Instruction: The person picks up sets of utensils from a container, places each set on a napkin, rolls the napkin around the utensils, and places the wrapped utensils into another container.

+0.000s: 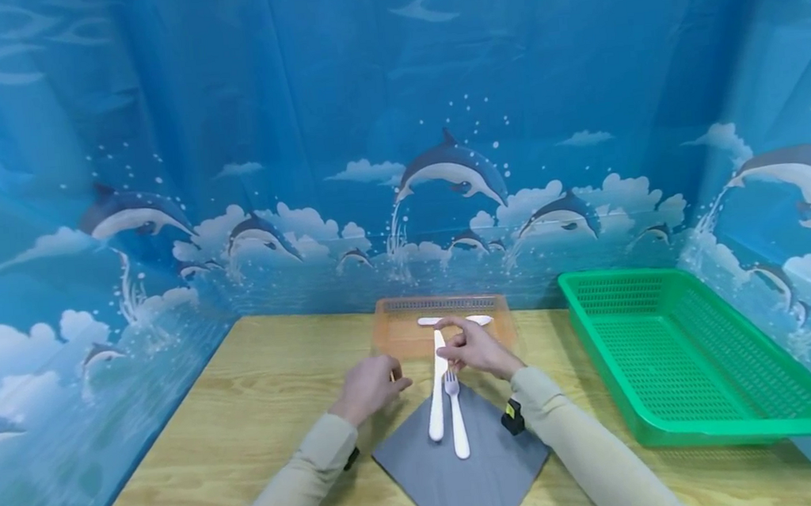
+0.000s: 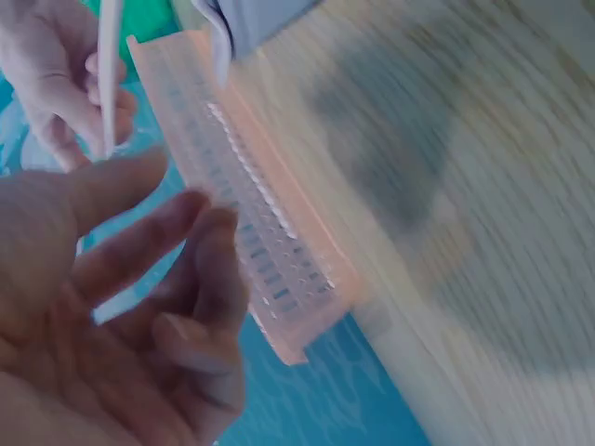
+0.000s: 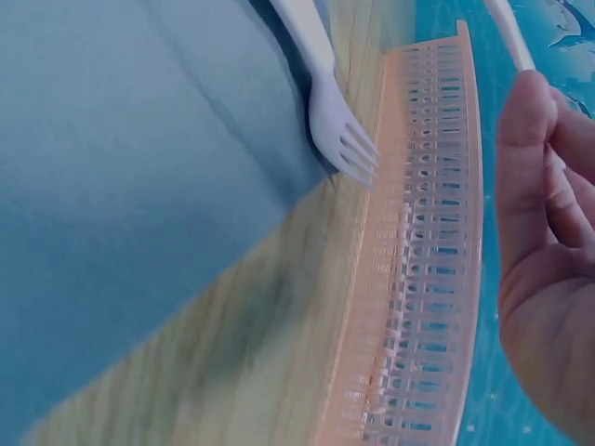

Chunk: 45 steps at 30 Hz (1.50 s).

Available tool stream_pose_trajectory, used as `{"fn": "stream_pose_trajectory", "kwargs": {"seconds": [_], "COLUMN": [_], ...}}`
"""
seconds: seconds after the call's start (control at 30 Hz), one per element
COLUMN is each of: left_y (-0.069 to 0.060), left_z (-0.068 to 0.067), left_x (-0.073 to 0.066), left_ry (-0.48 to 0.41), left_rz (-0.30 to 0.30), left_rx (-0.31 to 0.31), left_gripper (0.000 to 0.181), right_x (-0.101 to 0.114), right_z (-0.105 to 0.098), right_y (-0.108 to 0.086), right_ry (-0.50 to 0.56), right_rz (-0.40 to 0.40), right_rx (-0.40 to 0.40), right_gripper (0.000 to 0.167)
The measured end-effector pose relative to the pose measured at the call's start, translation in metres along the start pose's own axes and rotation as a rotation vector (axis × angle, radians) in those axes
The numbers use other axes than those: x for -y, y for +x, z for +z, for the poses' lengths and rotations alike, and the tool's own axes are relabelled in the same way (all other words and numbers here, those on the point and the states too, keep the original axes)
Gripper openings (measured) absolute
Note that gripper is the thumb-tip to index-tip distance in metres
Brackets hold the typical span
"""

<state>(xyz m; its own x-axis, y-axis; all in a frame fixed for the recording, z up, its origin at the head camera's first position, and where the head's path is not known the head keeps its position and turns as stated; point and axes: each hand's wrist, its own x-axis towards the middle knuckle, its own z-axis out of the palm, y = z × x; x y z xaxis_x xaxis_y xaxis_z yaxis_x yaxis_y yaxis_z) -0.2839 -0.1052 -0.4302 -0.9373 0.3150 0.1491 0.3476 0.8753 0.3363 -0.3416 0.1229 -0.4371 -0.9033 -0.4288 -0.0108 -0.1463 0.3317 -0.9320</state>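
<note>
My right hand [image 1: 477, 348] pinches the blade end of a white knife [image 1: 437, 401] between thumb and fingers. Its handle points down toward me, above a dark grey napkin [image 1: 467, 490]. Beside the knife, a white fork [image 1: 459, 427] lies on the napkin, tines pointing away from me and reaching past its far corner in the right wrist view. My left hand [image 1: 368, 389] hovers left of the napkin; its fingers are loosely bent and hold nothing. Behind the hands, an orange basket [image 1: 386, 330] contains a white utensil [image 1: 481, 319] with a rounded head, partly hidden by my right hand.
A large green basket [image 1: 719, 424] stands at the right of the wooden table [image 1: 200, 460]. A blue curtain [image 1: 335, 84] printed with dolphins encloses the table's back and sides.
</note>
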Motion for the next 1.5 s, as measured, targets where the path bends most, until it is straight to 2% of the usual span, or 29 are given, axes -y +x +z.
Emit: {"fn": "stream_pose_trajectory", "kwargs": {"seconds": [0.23,0.33,0.43,0.5,0.67,0.9,1.0,1.13,1.27,1.5], "left_y": [-0.008,-0.010,-0.012,-0.014,-0.019,-0.021,-0.021,-0.021,-0.021,-0.022], "left_z": [0.001,0.003,0.005,0.006,0.009,0.014,0.016,0.018,0.019,0.018], "left_x": [-0.006,-0.007,-0.008,-0.010,-0.015,-0.021,-0.022,-0.023,-0.023,-0.024], "left_ry": [-0.054,-0.056,-0.063,-0.071,-0.051,0.028,0.055,0.078,0.074,0.077], "left_rz": [0.023,0.094,0.168,0.194,0.196,0.124,0.110,0.112,0.093,0.059], "left_rx": [0.271,0.362,0.415,0.432,0.444,0.500,0.520,0.518,0.523,0.543], "left_gripper": [0.027,0.028,0.030,0.032,0.037,0.043,0.042,0.041,0.041,0.039], "right_x": [-0.004,-0.006,-0.007,-0.008,-0.012,-0.016,-0.015,-0.012,-0.011,-0.011], "right_z": [0.007,0.010,0.012,0.014,0.015,0.019,0.022,0.027,0.031,0.035], "right_y": [0.001,0.001,0.001,0.000,-0.001,-0.002,-0.003,-0.002,-0.001,-0.001], "right_ry": [-0.015,-0.037,-0.034,-0.033,-0.024,-0.039,-0.086,-0.217,-0.328,-0.386], "right_rz": [0.014,0.030,0.056,0.065,0.067,0.045,0.067,0.093,0.077,0.038], "right_rx": [0.021,0.039,0.051,0.061,0.104,0.106,0.075,0.030,0.017,0.016], "right_gripper": [0.047,0.049,0.049,0.049,0.050,0.045,0.033,0.020,0.020,0.016]}}
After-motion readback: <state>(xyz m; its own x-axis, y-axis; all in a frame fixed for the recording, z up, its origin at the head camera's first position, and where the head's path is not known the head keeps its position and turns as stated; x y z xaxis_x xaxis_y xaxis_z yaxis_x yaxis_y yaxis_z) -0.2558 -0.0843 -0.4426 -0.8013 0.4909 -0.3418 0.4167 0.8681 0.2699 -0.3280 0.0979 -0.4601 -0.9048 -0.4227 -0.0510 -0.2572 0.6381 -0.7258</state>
